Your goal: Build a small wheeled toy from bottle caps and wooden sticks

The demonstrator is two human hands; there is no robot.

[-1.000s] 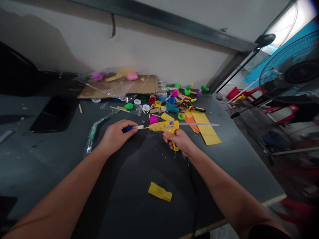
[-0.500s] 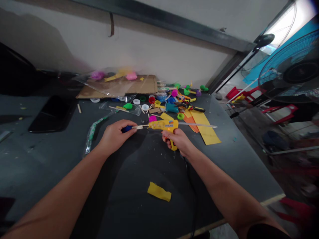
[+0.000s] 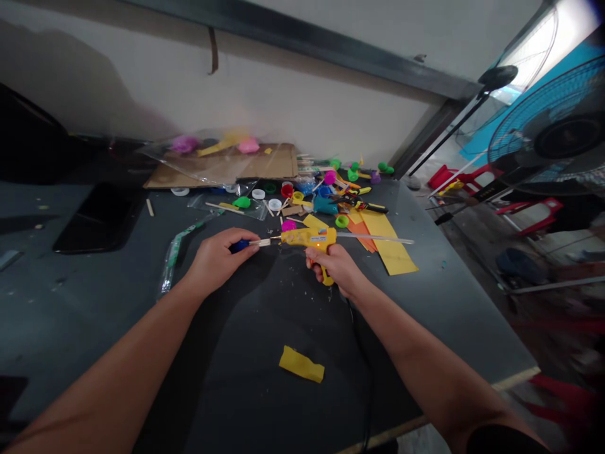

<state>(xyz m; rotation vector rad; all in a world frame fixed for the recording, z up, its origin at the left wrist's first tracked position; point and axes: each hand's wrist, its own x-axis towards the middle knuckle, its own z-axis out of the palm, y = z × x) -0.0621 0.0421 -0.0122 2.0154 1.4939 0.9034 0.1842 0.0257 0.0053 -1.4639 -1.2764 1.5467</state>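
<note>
In the head view my right hand point(image 3: 333, 265) is wrapped round the handle of a yellow hot glue gun point(image 3: 307, 237), its fingers at the trigger. A long clear glue stick point(image 3: 378, 238) juts from the gun's back, and a small orange light glows on its side. My left hand point(image 3: 220, 258) pinches a small dark blue piece point(image 3: 240, 245) with pale sticks point(image 3: 261, 242) attached; its exact kind is partly hidden by the fingers. The nozzle points left and is at or very near the sticks' end. A yellow paper strip point(image 3: 301, 364) lies nearer to me.
Bottle caps, sticks and pliers point(image 3: 371, 206) crowd the table's back, before a cardboard sheet point(image 3: 271, 162). Yellow paper point(image 3: 390, 243) lies right, a black phone point(image 3: 97, 217) left. The gun's black cord point(image 3: 362, 353) runs to the front edge. A fan point(image 3: 562, 139) stands beyond.
Almost nothing differs. The view has shifted very slightly; both hands keep their hold, with the glue gun still against or close to the pale sticks.
</note>
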